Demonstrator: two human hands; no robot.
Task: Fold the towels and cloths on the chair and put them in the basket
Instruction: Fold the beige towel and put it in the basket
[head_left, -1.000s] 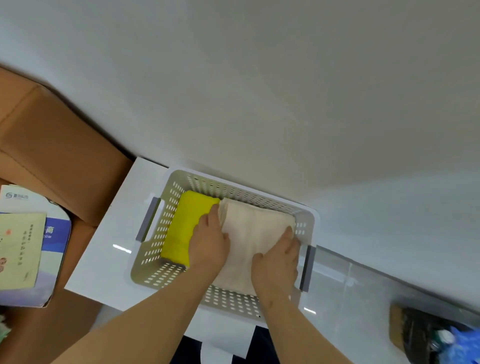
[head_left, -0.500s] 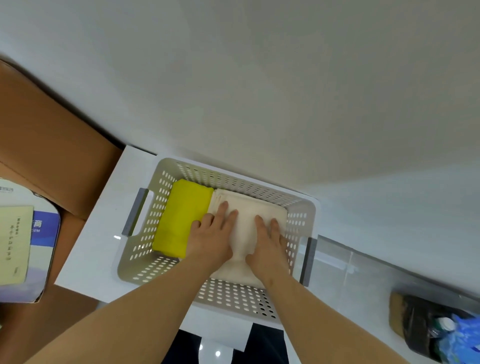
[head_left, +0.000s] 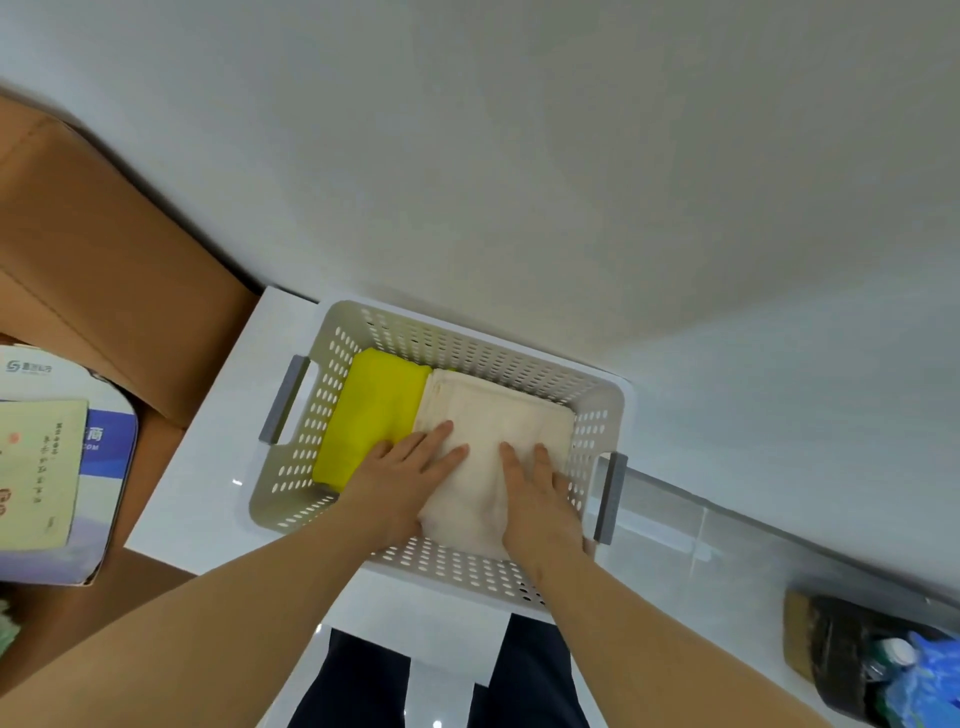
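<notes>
So this looks like the tail end of the stowing step. The perforated basket (head_left: 470, 569) sits on a white bench (head_left: 208, 467), and two folded pieces are already in it: a yellow cloth (head_left: 374, 410) packed against the 9 o'clock wall and a cream towel (head_left: 498, 415) filling the middle over to 3 o'clock, the two touching edge to edge. The left grip (head_left: 400, 483) is flat, fingers straight and spread, lying across the seam where yellow meets cream. The right grip (head_left: 540, 499) is just as flat on the towel's 5 o'clock part, close to the basket wall. Neither has hold of anything; they're just pressing the cream towel down so it beds in level. My guess for the next move: lift both straight up so the top fold doesn't drag open, then go for the next piece. The chair isn't in view, so no idea how much is left. Around it: a cardboard box (head_left: 104, 260) at 10 o'clock, a printed blue-and-white box (head_left: 98, 452) at 9, and a bin (head_left: 852, 660) at 4.
</notes>
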